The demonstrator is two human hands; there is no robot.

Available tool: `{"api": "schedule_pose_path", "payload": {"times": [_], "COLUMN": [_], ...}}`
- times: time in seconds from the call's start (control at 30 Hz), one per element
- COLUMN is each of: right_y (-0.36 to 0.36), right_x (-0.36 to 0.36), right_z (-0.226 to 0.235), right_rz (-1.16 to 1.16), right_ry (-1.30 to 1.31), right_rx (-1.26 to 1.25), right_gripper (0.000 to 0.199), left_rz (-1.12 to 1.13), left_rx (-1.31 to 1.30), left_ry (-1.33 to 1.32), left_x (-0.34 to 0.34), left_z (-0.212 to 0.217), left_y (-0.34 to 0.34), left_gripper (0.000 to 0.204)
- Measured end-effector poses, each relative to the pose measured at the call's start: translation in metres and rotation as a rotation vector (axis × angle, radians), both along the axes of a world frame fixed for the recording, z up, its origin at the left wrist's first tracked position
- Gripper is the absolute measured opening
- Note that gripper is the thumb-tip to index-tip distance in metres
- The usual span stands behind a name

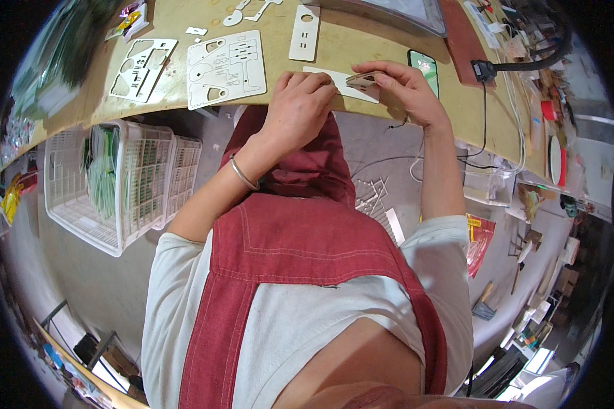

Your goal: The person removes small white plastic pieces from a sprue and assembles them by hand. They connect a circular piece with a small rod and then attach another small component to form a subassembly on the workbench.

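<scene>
My left hand is closed, its fingers curled down over the left part of a pale flat panel near the table's front edge. Whatever its fingertips grip is hidden beneath them. Between the thumb and fingers of my right hand is a small slotted wooden piece, held tilted over the panel's right part. Left of my hands lie two pale cut-out sheets: a large sheet with many small slots and a more open sheet. Beyond my hands is a long plate with a round hole and slots.
A phone with a lit screen lies beside my right hand. A black cable plug and pale cords are farther right. White plastic baskets stand on the floor at left. A grey tray sits at the table's back.
</scene>
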State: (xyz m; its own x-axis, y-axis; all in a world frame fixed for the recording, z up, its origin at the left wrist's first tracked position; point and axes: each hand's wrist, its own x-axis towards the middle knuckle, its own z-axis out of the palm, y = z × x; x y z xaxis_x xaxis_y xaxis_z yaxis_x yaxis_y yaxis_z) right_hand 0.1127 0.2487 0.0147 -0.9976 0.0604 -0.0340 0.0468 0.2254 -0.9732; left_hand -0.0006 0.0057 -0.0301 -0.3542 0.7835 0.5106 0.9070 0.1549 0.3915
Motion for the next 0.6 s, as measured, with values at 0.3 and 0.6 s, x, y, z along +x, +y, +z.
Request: {"api": "schedule_pose_path", "payload": {"times": [0.3,0.6], "right_y": [-0.02,-0.035], "right_x": [0.009,0.011], "right_z": [-0.006,0.004], "right_rz": [-0.195,-0.216], "right_ry": [0.041,0.182], "right_rx": [0.197,0.587], "right_gripper": [0.029,0.031], "left_rz": [-0.007,-0.018], "left_rx": [-0.017,0.006], "left_ry": [-0.014,-0.024], "left_x": [-0.001,-0.003], "left_z": [0.001,-0.003], "left_y": [-0.003,-0.003], "left_gripper": [0.033,0.035]}}
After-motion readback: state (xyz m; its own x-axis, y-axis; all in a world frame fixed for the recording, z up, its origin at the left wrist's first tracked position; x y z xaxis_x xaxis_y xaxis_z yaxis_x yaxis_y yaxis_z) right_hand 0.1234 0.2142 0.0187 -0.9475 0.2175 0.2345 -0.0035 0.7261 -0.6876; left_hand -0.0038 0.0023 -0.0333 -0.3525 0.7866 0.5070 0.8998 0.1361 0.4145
